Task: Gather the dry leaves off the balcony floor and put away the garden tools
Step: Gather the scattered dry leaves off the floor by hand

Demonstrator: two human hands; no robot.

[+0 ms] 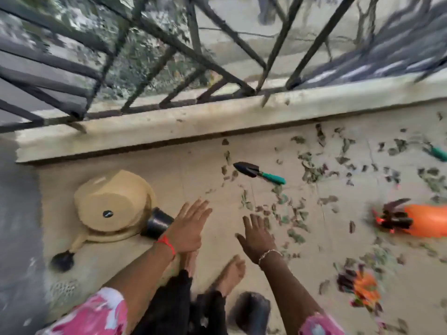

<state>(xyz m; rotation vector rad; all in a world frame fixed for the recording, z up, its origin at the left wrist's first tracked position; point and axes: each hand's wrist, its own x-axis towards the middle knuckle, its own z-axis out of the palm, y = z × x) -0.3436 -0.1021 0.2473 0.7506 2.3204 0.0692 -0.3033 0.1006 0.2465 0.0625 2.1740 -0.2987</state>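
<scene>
Both hands are spread flat with straight fingers and hold nothing. The left hand (187, 226) hovers beside a small black pot (157, 223), and the right hand (257, 240) is at the near edge of the dry leaves (312, 172) scattered rightward across the balcony floor (193, 180). Farther off, a green-handled trowel (256, 171) lies among them; another green-handled tool (437, 153) lies far right.
</scene>
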